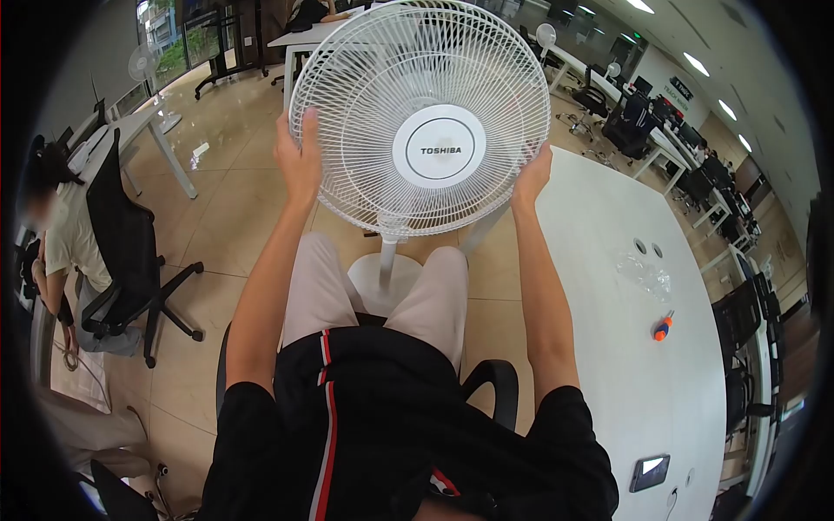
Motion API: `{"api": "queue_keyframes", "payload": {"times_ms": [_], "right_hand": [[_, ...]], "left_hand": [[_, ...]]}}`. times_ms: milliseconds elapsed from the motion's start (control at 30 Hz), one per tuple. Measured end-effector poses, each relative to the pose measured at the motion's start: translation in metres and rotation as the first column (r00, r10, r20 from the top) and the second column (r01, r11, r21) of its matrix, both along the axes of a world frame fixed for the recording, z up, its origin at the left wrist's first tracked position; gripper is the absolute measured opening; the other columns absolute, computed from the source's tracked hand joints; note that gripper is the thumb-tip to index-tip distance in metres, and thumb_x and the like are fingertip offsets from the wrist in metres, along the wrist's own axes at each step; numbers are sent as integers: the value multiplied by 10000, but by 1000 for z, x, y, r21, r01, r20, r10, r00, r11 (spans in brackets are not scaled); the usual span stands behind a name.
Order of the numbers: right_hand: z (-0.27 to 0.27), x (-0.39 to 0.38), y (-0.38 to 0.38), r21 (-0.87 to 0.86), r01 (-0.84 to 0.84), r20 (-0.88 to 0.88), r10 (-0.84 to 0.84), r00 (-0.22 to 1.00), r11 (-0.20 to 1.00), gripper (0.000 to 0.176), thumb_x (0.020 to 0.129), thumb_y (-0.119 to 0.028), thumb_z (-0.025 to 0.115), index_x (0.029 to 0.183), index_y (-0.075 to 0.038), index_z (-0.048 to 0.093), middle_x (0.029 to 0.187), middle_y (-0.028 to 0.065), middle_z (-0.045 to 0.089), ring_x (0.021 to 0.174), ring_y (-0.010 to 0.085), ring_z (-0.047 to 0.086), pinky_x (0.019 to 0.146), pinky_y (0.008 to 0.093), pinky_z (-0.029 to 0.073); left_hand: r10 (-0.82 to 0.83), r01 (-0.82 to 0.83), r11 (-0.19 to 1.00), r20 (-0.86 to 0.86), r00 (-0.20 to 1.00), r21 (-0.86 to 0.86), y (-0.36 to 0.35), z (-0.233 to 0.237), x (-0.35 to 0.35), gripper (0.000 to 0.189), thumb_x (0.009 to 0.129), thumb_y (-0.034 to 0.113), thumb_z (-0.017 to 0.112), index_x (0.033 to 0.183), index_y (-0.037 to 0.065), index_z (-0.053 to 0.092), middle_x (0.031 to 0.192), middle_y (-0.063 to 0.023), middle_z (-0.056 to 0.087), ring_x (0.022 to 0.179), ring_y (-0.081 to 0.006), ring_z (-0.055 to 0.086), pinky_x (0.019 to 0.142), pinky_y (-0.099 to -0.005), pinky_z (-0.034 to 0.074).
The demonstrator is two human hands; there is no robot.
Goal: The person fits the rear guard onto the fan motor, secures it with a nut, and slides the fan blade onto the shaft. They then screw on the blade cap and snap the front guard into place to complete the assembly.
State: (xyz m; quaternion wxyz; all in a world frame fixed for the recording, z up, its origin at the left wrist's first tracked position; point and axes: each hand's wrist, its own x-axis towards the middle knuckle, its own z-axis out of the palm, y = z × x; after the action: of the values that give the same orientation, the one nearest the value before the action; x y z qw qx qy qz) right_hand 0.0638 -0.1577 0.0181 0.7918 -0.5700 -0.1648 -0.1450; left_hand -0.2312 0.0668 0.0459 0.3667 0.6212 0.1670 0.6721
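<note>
A white pedestal fan (365, 130) with a round wire grille and a TOSHIBA badge at its centre stands upright before me. Its pole runs down to a round white base (369, 282) on the floor, partly hidden by my legs. My left hand (300, 161) grips the left rim of the grille, thumb in front and the other fingers mostly out of sight. On the opposite rim, my right hand (532, 176) is closed at the lower right side, its fingertips largely hidden behind the wires.
On the white table (599, 347) at my right lie clear plastic wrapping (645, 276), an orange-and-blue screwdriver (664, 326) and a phone (650, 473). A black office chair (130, 239) and a seated person (74, 226) are at left. More desks, chairs and fans stand behind.
</note>
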Motion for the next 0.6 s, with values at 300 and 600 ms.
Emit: {"api": "queue_keyframes", "payload": {"times_ms": [300, 600], "right_hand": [[-11, -51, 9, 36, 119, 191, -124, 974, 992, 541, 1091, -349, 362, 1414, 68, 481, 1346, 223, 592, 1238, 334, 553, 1074, 383, 387], [-15, -74, 9, 7, 133, 226, -131, 965, 991, 552, 1098, -336, 357, 1448, 85, 423, 1402, 264, 542, 1287, 361, 523, 1101, 396, 371]], "left_hand": [[36, -38, 999, -75, 997, -27, 41, -17, 6, 523, 1085, 403, 440, 1350, -37, 535, 1226, -201, 642, 1125, -273, 603, 1008, -370, 427], [-93, 88, 995, -124, 988, -44, 63, -11, -1, 577, 1100, 431, 389, 1380, -56, 515, 1312, -156, 596, 1220, -233, 535, 1081, -333, 364]]}}
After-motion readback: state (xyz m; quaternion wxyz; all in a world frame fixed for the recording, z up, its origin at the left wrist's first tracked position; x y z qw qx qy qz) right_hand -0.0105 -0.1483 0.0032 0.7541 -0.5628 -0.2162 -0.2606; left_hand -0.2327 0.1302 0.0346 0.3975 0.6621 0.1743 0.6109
